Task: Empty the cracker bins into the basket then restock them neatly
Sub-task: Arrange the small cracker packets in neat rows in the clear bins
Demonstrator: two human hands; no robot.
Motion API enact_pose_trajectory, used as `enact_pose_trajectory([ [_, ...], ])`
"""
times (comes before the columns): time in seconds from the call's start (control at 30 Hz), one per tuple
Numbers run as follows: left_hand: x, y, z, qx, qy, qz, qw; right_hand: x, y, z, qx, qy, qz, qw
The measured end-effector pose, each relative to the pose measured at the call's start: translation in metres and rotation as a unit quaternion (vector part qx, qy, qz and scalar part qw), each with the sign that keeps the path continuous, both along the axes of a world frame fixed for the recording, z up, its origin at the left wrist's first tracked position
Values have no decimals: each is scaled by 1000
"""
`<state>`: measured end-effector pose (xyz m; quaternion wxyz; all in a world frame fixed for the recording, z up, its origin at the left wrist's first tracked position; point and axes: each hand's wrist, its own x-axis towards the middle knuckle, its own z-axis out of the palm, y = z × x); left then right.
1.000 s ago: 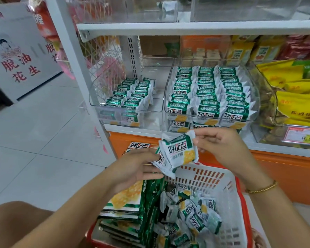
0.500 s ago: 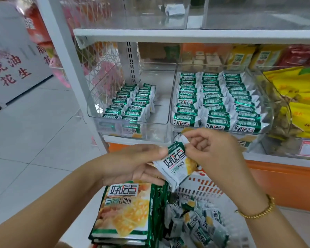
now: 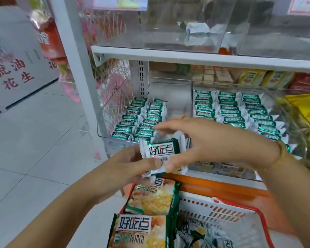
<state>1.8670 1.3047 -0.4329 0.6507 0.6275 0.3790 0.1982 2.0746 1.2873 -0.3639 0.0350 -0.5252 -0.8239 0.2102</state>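
Presently both the left hand (image 3: 132, 165) and the right hand (image 3: 200, 140) grip one cracker packet (image 3: 161, 151), long axis left-right. The part-filled left bin (image 3: 115, 145) lies just beyond, far-left; right hand nearer its open gap.

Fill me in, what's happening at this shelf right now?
A person is restocking small cracker packs. Both hands hold a small stack of packs in front of the shelf: left hand underneath, right hand over the top. The left bin has two rows, the right bin three. The basket below holds more packs.
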Motion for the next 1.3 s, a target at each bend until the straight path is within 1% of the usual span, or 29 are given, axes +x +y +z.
enact_pose_trajectory([
  [0.03,-1,3,-1,7,0,15,1000,-4,13,5,-19,-24,30,999],
  [0.1,-2,8,-3,35,13,52,998,-11,36,10,-34,-47,52,997],
  [0.17,-2,13,-5,68,29,84,994,-17,54,10,-46,-50,64,996],
  [0.33,-7,24,-7,109,6,137,984,-24,76,13,-59,-55,96,992],
  [0.43,-10,32,-12,115,-11,171,978,-26,82,13,-54,-61,92,992],
  [0.6,-10,42,-19,95,-43,234,967,-27,97,12,-36,-79,90,992],
  [0.67,-8,44,-22,114,-11,266,957,-24,109,12,-18,-85,57,995],
  [0.7,-8,45,-25,148,30,282,947,-21,117,11,-5,-85,31,996],
  [0.77,-9,44,-32,275,149,271,910,-11,139,5,18,-85,-45,995],
  [0.8,-8,44,-34,332,188,248,890,-6,152,1,22,-92,-94,991],
  [0.83,-8,43,-36,371,210,225,876,-1,165,-5,23,-103,-138,985],
  [0.93,-5,44,-42,410,219,180,867,6,192,-20,11,-147,-232,962],
  [1.0,-6,46,-44,425,218,167,863,7,201,-26,8,-171,-263,949],
  [1.07,-8,48,-46,437,210,160,860,6,207,-31,9,-191,-281,940],
  [1.2,-9,48,-46,428,196,145,870,-1,216,-35,9,-231,-294,928],
  [1.3,-11,48,-46,421,197,137,875,-2,219,-30,-2,-225,-308,925],
])
